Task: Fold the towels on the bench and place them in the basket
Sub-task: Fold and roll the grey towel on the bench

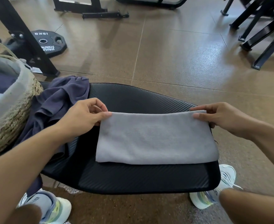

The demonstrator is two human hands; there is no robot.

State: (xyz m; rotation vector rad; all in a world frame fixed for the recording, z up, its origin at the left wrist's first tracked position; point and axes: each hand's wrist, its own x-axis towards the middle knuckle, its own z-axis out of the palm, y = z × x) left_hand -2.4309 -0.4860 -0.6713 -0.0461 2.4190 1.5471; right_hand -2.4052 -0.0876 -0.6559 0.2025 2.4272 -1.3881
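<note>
Both hands, left [83, 117] and right [220, 118], pinch the far corners of the flat grey microfibre towel [155, 138] lying on the black padded table [141, 177]. Align edges squarely before folding again toward the woven basket [15, 113].

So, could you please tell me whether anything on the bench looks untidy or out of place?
Yes: the dark blue towel lies crumpled at the bench's left end beside the basket, with part hanging over the near edge. The grey towel lies flat and folded, both hands pinching its far corners.
</note>
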